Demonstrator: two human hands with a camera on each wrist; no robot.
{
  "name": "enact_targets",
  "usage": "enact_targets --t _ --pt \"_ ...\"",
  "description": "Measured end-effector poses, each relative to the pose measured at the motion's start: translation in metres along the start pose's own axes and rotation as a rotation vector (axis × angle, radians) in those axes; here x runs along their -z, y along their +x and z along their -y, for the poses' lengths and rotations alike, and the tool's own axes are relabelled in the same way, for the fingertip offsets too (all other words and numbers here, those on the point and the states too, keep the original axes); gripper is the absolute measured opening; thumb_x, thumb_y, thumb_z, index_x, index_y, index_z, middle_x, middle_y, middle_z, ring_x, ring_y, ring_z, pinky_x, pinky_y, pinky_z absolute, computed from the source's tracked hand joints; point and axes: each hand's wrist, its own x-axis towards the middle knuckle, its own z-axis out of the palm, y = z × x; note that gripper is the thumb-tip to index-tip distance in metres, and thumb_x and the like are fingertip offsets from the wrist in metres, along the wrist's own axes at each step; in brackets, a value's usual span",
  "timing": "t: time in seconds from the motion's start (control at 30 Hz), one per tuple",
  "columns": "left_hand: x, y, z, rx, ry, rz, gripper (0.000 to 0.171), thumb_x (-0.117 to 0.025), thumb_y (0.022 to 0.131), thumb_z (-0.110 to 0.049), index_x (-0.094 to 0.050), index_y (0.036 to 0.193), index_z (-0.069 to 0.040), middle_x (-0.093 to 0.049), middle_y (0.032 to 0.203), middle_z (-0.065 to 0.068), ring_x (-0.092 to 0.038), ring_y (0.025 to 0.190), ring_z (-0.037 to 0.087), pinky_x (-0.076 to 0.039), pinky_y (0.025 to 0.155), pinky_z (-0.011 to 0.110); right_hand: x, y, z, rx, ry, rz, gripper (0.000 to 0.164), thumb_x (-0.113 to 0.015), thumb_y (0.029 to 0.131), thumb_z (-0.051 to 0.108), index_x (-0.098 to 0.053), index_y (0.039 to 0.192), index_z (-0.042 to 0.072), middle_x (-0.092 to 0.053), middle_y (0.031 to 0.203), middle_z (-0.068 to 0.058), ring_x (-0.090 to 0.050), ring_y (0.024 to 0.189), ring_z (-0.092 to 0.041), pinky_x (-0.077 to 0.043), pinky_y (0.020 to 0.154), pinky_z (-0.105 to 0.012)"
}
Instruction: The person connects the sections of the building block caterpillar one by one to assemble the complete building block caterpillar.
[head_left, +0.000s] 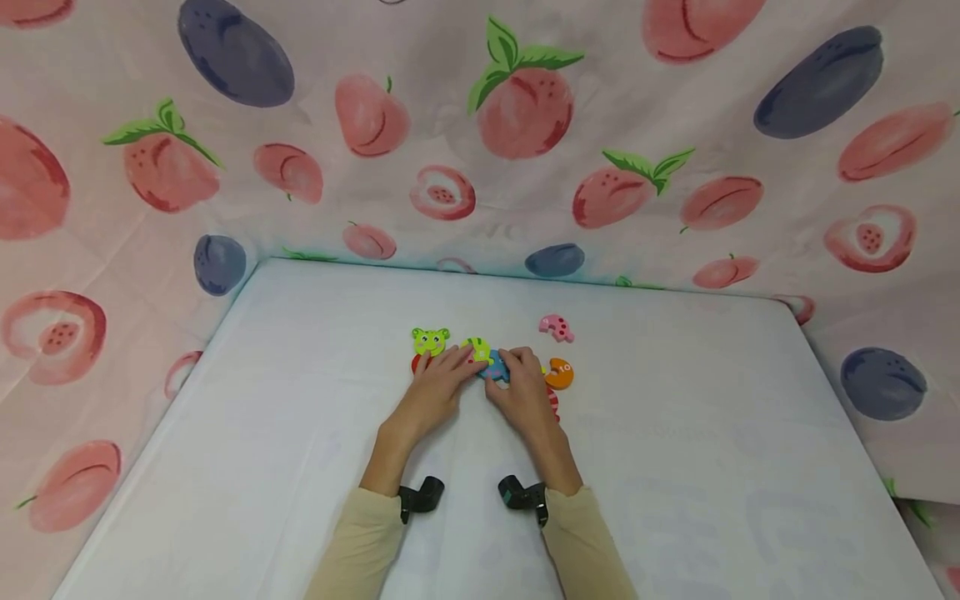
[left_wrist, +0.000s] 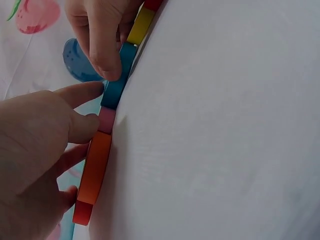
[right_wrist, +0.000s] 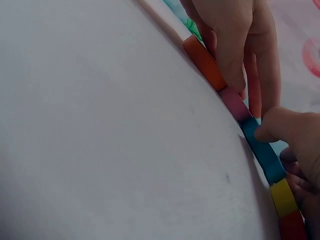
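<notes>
Flat, coloured puzzle pieces lie joined in a row on the white table. My left hand (head_left: 431, 398) rests over the left part of the row, fingers stretched out. In the left wrist view its index fingertip touches the blue piece (left_wrist: 115, 92), and its thumb is at the pink piece (left_wrist: 106, 119) beside the orange one (left_wrist: 95, 170). My right hand (head_left: 522, 392) pinches the blue piece between thumb and fingers. Left of the hands shows a green piece with a smiling face (head_left: 430, 342); a green striped piece (head_left: 476, 348) lies between the hands.
Just right of my right hand lie an orange piece marked 10 (head_left: 559, 374) and a red striped piece (head_left: 553, 403), partly hidden. A pink spotted piece (head_left: 557, 327) sits apart, farther back. Fruit-patterned cloth (head_left: 517, 225) hangs behind the white table (head_left: 712, 467).
</notes>
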Motion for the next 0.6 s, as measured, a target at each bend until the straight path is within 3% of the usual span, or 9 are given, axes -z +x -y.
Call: enact_targets --t 0.33,0.5,0.6 --pt "0.002 0.003 -0.003 0.002 0.014 0.007 0.041 -0.047 0.099 -0.008 -0.058 0.136 -0.024 -0.040 0.154 0.005 -0.033 0.145 0.031 -0.016 0.119 0.061 0.006 0.003 -0.004 0.015 0.026 0.066 0.049 -0.065 0.087 0.013 -0.056 0.133 -0.003 -0.053 0.124 -0.016 -0.051 0.113 -0.028 -0.046 0.106 -0.041" --pt "0.001 0.003 -0.004 0.019 0.018 0.025 0.042 -0.046 0.100 -0.009 -0.057 0.136 -0.025 -0.039 0.155 0.005 -0.032 0.146 0.030 -0.015 0.120 0.060 0.010 0.004 -0.008 -0.024 0.094 0.130 0.050 -0.055 0.088 0.007 -0.052 0.137 -0.001 -0.050 0.130 -0.016 -0.050 0.119 -0.029 -0.042 0.110 -0.042" --pt "0.000 0.002 -0.005 0.024 0.012 0.026 0.041 -0.046 0.100 -0.009 -0.057 0.136 -0.025 -0.039 0.155 0.005 -0.031 0.146 0.031 -0.015 0.120 0.059 0.014 0.005 -0.013 -0.062 0.182 0.113 0.044 -0.047 0.095 0.008 -0.052 0.138 0.002 -0.053 0.129 -0.015 -0.052 0.119 -0.028 -0.042 0.110 -0.043"
